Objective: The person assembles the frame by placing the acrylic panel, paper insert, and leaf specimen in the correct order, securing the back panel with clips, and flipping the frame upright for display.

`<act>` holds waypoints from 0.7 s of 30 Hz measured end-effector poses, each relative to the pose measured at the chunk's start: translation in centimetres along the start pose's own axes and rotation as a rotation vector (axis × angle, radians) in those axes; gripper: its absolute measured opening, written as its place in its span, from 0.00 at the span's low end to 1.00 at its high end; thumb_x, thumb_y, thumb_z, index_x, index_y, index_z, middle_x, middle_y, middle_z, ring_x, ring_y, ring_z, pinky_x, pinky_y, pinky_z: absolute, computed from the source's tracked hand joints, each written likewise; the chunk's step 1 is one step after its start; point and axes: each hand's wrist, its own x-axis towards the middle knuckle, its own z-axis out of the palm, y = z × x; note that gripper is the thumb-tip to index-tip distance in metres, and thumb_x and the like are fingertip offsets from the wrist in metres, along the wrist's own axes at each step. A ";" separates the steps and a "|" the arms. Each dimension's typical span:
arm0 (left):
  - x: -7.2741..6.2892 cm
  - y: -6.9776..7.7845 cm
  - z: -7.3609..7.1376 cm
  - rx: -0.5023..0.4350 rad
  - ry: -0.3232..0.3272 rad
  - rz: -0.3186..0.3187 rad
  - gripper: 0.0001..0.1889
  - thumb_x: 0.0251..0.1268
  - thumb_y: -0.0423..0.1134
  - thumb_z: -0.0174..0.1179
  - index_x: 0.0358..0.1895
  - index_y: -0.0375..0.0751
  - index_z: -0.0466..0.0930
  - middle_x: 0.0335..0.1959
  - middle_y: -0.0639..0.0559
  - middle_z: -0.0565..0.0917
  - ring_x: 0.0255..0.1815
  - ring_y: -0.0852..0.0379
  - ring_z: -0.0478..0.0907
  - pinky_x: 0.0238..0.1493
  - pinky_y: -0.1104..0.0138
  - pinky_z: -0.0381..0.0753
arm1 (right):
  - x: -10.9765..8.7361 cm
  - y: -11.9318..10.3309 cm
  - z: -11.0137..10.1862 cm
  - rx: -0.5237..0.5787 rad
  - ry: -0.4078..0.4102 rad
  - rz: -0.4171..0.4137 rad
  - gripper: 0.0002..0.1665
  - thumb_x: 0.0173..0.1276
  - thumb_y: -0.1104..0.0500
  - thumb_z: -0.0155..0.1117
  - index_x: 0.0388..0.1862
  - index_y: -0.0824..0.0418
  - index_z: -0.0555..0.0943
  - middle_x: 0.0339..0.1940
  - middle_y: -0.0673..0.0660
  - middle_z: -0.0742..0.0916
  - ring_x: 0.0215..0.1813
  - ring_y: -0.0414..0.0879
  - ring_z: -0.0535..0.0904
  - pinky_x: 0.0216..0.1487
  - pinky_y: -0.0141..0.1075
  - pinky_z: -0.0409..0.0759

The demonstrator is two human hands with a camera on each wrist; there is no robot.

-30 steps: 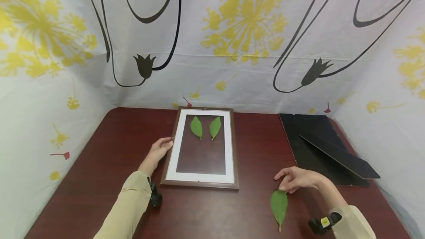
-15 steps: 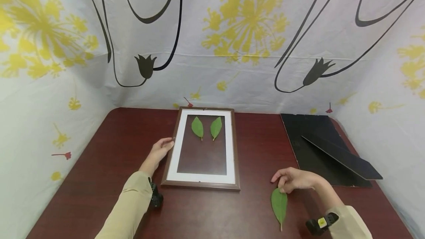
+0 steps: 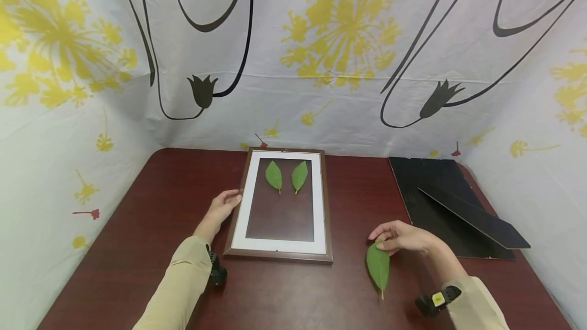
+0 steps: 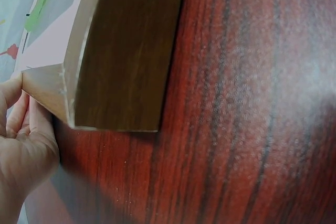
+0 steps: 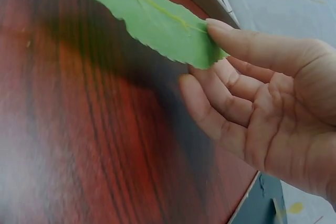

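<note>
A brown picture frame (image 3: 327,208) with a white mat lies on the table, and two green leaves (image 3: 273,175) lie side by side in its upper part. My left hand (image 3: 219,213) holds the frame's left side; the left wrist view shows the thumb and fingers of that hand (image 4: 26,150) at the frame's edge (image 4: 126,51). To the right of the frame, my right hand (image 3: 403,237) pinches a larger green leaf (image 3: 378,268) by its tip, stem pointing down. In the right wrist view this leaf (image 5: 152,19) is between thumb and fingers, above the tabletop.
Two black boards (image 3: 424,172) lie at the table's right, one leaning tilted over the other. The dark red table (image 3: 192,172) meets a white patterned cloth (image 3: 344,126) at the back and sides.
My right hand has moved left and away from me with the leaf, closer to the frame. The left hand stays at the frame's left side.
</note>
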 end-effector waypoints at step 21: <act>0.4 -0.4 0.0 -0.014 0.000 0.001 0.23 0.69 0.39 0.48 0.65 0.36 0.61 0.63 0.35 0.67 0.67 0.42 0.62 0.68 0.53 0.61 | 6.1 -3.2 0.7 0.089 0.154 -0.052 0.32 0.63 0.62 0.59 0.60 0.79 0.62 0.35 0.46 0.85 0.35 0.36 0.82 0.40 0.32 0.82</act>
